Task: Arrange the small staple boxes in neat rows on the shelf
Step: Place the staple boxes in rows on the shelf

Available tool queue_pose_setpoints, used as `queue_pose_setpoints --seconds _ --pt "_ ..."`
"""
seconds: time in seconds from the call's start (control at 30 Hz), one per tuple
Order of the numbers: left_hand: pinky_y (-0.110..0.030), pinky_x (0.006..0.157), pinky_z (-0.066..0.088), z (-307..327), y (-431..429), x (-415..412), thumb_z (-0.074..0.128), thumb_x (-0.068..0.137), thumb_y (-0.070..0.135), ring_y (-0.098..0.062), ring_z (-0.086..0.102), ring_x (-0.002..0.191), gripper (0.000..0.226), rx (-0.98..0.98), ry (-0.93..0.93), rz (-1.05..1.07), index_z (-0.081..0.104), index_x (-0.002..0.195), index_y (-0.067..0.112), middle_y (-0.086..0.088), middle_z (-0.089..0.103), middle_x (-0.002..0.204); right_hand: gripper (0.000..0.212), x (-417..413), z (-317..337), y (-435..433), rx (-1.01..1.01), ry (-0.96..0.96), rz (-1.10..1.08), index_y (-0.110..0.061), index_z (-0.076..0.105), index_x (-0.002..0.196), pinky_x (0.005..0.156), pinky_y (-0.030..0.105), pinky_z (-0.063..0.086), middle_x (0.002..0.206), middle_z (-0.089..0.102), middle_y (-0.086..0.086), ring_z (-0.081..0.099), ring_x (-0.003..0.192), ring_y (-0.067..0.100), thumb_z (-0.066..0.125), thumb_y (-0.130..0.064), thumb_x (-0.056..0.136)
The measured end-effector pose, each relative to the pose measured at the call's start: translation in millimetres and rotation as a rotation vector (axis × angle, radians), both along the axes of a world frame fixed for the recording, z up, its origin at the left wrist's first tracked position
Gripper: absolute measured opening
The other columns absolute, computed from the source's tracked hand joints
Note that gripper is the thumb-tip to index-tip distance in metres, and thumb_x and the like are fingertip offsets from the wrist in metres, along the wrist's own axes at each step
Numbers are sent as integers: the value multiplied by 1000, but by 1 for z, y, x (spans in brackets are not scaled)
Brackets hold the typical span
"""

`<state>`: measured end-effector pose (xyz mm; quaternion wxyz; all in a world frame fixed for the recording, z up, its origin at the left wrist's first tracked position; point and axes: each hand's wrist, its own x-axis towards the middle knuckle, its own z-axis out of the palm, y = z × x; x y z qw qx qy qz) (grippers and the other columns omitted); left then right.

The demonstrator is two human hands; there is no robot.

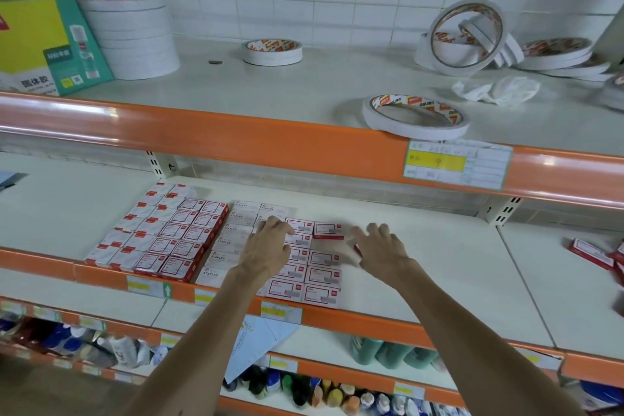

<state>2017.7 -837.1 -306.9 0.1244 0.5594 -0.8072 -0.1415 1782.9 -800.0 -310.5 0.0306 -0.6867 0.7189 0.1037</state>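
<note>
Staple boxes [322, 275] in rows, white ones [216, 258] marked "STAPLES", hands [270, 241] spread above

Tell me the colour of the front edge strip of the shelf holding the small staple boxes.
Orange front edge strip, seen best in the head view.

Red-white staple boxes [322, 275] flat, neat rows, shelf [439, 267].

You're looking at staple boxes [322, 292] that are white with red frames and red sides; the column [233, 236] left of your hands is plain white. The shelf [439, 267] is pale cream with an orange front edge [354, 317]. On the far upper shelf, white tape rolls [415, 116] have red-and-white printed cores, and a yellow-and-teal carton [50, 40] sits far left.
</note>
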Motion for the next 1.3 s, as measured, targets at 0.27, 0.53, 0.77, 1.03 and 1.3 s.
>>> queue_pose_setpoints --seconds 0.27,0.53,0.77,1.03,1.3 --pt "-40 104 42 1 2 12 58 93 14 -17 42 127 34 5 -5 22 56 126 22 1 45 133 41 -1 -11 12 33 -69 -298 -13 46 132 69 27 48 113 43 13 53 98 25 57 -24 95" --pt "-40 105 41 7 -2 25 58 92 13 -17 41 127 32 -13 16 52 57 123 20 0 45 132 64 -47 -5 14 136 -314 -25 -29 39 144 99 38 47 148 32 2 39 129 25 48 4 90" --pt "-38 106 41 8 1 4 58 92 13 -16 41 127 33 -23 17 -7 57 125 21 0 44 133 34 -29 -13 16 -2 -350 -254 -10 49 123 85 37 52 120 51 12 59 105 29 60 -25 95" --pt "-39 106 41 7 2 26 58 93 14 -16 41 129 34 -13 5 50 56 126 21 1 44 133 37 2 -15 -6 -34 -558 -316 -10 55 129 75 30 52 125 50 13 63 100 29 61 -9 93" --pt "-37 106 41 5 -5 47 57 93 15 -17 42 129 34 -18 7 86 56 127 20 0 44 135 42 10 -11 -25 53 -721 -326 -3 45 132 77 30 49 122 61 15 59 108 27 58 -9 92"
